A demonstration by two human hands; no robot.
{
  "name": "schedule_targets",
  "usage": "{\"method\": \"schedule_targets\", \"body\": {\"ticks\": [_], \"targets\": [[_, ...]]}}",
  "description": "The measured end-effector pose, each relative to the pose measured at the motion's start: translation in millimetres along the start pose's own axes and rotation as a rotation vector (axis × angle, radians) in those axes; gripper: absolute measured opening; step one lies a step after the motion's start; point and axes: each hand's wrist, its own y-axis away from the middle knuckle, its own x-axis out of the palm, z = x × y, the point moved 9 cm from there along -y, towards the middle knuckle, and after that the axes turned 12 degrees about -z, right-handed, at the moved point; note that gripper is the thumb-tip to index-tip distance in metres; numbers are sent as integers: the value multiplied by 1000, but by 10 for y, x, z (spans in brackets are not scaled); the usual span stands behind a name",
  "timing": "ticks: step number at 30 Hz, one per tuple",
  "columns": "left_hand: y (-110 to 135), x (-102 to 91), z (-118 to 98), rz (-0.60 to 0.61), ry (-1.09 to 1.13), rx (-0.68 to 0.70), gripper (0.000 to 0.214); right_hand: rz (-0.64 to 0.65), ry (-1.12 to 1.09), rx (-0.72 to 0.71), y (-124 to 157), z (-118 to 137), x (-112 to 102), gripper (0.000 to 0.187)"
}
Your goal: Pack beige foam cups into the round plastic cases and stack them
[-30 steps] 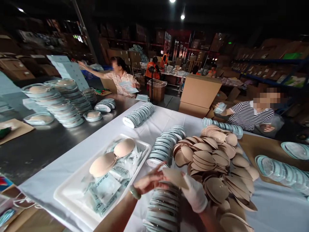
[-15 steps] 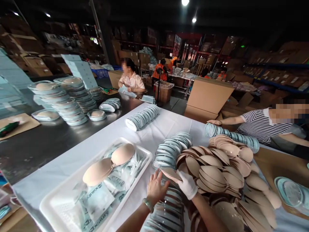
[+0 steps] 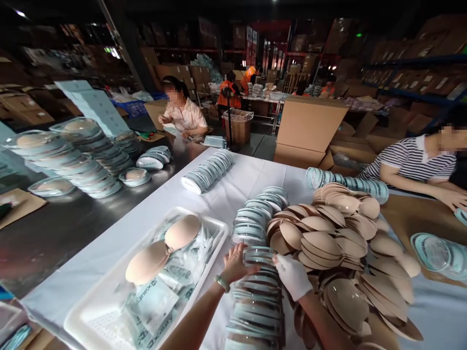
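Observation:
My bare left hand (image 3: 236, 265) and my white-gloved right hand (image 3: 292, 276) grip, from either side, a clear round case (image 3: 258, 254) that sits at the far end of a row of stacked clear cases (image 3: 255, 306) running toward me. A green bangle circles my left wrist. Just right of my hands lies a big pile of beige bra cups (image 3: 339, 248). To the left stands a white tray (image 3: 109, 301) with a beige cup pair (image 3: 164, 248) lying on printed packets.
More rows of clear cases (image 3: 207, 170) lie on the white cloth (image 3: 241, 184). Stacks of filled cases (image 3: 69, 155) stand on the dark metal table at left. A person in a striped shirt (image 3: 412, 160) works at right; cardboard boxes (image 3: 310, 126) stand beyond.
The beige cup that my hands held over the row is gone from view. Both hands now close around the clear case at the row's far end. The striped-shirt person's arm moved right.

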Motion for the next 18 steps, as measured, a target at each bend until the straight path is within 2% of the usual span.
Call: {"method": "schedule_targets", "body": {"ticks": [2,3,4,5,7,9,11,13,15,18], "targets": [[-19,-3,-38,-14,28,58,89,-357,-191,69,471,-98,-153,58],[-28,-5,-63,-18,47,99,89,-536,-300,63,797,-93,-180,60],[-38,-6,-86,-20,66,143,88,-644,-367,40,1140,-43,-121,67],[-49,-7,-102,-20,78,184,87,-675,-397,16,1459,47,12,74],[-74,5,-115,-16,110,250,83,-660,-265,53,1997,232,334,55],[-95,44,-97,-2,151,280,78,-688,-103,-2,2369,504,532,43],[-108,90,-70,9,185,284,78,-717,-30,-83,2536,742,608,50],[-121,115,-47,24,196,281,80,-692,-36,-80,2530,818,589,62],[-146,100,-46,49,206,297,76,-584,-135,-93,2430,808,520,65],[-232,52,-23,113,207,306,56,-428,-373,-221,2252,780,316,65]]}}
